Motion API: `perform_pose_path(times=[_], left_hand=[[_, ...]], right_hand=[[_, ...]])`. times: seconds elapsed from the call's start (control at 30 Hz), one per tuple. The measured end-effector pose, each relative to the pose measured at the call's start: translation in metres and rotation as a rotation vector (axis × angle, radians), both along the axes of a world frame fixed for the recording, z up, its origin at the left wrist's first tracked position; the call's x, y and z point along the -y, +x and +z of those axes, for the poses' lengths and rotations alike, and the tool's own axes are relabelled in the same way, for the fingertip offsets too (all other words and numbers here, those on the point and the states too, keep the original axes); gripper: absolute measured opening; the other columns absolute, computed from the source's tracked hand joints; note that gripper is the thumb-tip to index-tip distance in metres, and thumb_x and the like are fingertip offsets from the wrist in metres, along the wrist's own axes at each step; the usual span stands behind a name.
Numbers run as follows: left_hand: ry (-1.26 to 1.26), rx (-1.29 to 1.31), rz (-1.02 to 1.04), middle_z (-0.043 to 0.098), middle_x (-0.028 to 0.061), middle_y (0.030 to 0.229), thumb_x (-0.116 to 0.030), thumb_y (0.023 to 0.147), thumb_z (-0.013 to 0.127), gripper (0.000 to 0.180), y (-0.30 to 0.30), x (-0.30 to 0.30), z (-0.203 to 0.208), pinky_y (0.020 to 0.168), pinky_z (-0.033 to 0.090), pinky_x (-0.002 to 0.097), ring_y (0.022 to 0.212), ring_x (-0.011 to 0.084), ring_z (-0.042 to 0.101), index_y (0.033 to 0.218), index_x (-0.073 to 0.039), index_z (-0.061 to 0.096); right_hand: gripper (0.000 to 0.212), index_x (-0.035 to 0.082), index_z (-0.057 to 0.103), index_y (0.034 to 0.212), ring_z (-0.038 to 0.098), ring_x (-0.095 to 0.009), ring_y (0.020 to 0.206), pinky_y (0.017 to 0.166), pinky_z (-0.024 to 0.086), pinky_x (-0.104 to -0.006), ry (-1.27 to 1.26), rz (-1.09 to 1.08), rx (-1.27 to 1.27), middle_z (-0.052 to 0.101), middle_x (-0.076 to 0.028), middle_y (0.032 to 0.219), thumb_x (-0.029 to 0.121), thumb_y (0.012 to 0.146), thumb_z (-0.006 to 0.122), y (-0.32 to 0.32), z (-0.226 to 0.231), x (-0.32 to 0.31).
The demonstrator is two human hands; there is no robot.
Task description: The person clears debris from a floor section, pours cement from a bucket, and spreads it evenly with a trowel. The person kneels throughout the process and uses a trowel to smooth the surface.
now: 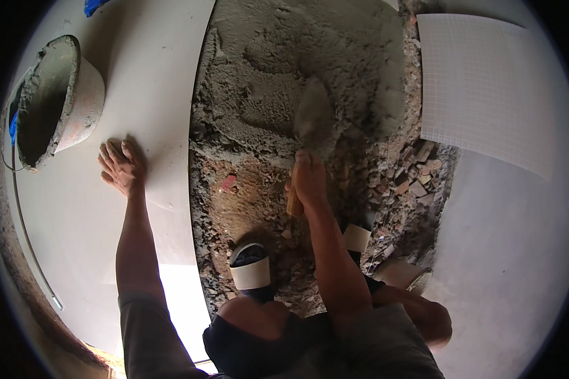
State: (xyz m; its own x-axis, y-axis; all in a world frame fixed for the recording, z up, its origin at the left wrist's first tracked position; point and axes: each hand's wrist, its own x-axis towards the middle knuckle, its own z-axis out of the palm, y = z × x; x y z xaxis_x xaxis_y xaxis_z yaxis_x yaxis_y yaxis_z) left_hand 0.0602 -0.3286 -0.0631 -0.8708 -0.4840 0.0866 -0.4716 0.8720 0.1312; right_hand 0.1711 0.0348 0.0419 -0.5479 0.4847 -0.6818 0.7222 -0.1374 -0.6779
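My right hand [309, 180] is wrapped round the wooden handle [294, 199] of a trowel. The trowel's mortar-smeared blade [314, 117] points away from me and lies at the wet grey mortar [259, 76], near its front edge. Ridges and a shallow hollow mark the mortar to the blade's left. My left hand [123, 167] rests with fingers spread on the pale smooth slab [164, 114] to the left. Beyond that hand a mortar-caked bucket [88, 104] stands tilted in view, with mortar round its rim and inside.
Bare rubble and earth [234, 205] lie in front of the mortar, by my sandalled foot [249, 268]. Broken brick pieces [417, 183] line the right side. A white grid-patterned sheet [486, 88] lies on the right over a grey slab [493, 252]. A thin rod [31, 246] is at far left.
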Motion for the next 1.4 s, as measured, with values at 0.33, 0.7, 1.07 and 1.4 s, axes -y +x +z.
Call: perform_pose_path(times=[0.33,0.7,1.07,1.4], left_hand=[[0.006,0.009,-0.002,0.022,0.0010,0.154,-0.063,0.093,0.024,0.071,-0.002,0.008,-0.005,0.112,0.009,0.0493,0.143,0.0251,0.015,0.147,-0.017,0.027],[0.263,0.482,-0.144,0.044,0.0208,0.138,-0.025,0.094,0.054,0.046,0.274,0.034,0.110,0.108,0.031,0.0451,0.133,0.0381,0.035,0.132,-0.001,0.045],[0.026,0.871,0.713,0.049,0.0171,0.106,-0.031,0.089,0.057,0.035,0.299,-0.342,0.218,0.081,0.037,0.0450,0.100,0.0323,0.046,0.108,-0.003,0.045],[-0.018,0.793,0.587,0.051,0.0162,0.099,-0.030,0.089,0.057,0.031,0.105,-0.527,0.302,0.076,0.039,0.0441,0.093,0.0317,0.049,0.101,-0.004,0.046]], right_hand=[[0.050,-0.003,0.047,0.125,0.065,-0.031,0.092,0.079,0.051,-0.0416,0.974,0.931,0.198,0.065,-0.020,0.100,0.027,0.087,0.058,-0.099,0.115,-0.176],[0.028,0.002,0.056,0.110,0.064,-0.032,0.094,0.079,0.053,-0.0439,1.295,1.139,-0.011,0.066,-0.016,0.099,0.021,0.090,0.052,-0.258,0.022,-0.195],[0.013,0.007,0.054,0.091,0.064,-0.033,0.075,0.063,0.050,-0.0457,1.013,1.550,-0.433,0.062,-0.017,0.080,0.013,0.081,0.060,-0.138,-0.006,-0.249],[0.029,0.008,0.053,0.110,0.063,-0.038,0.077,0.069,0.051,-0.0474,1.232,1.229,-0.316,0.065,-0.017,0.083,0.017,0.083,0.060,-0.242,0.001,-0.275]])
